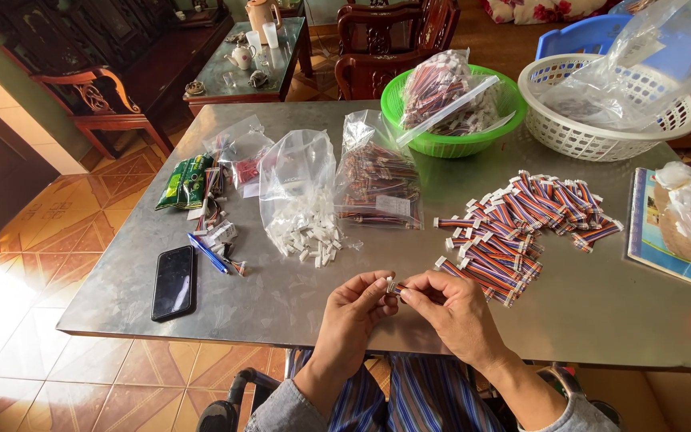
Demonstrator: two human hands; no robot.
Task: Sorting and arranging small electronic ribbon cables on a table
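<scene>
The person sits at the metal table (281, 296) and holds both hands close together just over its near edge. Between them is one small cable piece (394, 288), a short bundle of coloured wires with a white plug on the end. The left hand (353, 308) pinches it from one side, thumb and forefinger pressed together on it, and the right hand (449, 308) pinches it from the other side in the same way, so both grips are closed on this one piece and the other fingers are curled loosely. I cannot tell exactly which part each fingertip touches, because the piece is very small. To me it looks like the step of fitting or checking the plug on the wires, one piece at a time. I judge the next move needs a fine, straight push with the fingertips, with the wires kept in line so that they do not bend. Just to the right of the hands lies a big heap of the same coloured cables (521, 228), almost touching the right hand. Farther back stands an open clear bag of white plugs (301, 200), and beside it a bag of wires (377, 176). A black phone (173, 282) lies well apart, on the left.
</scene>
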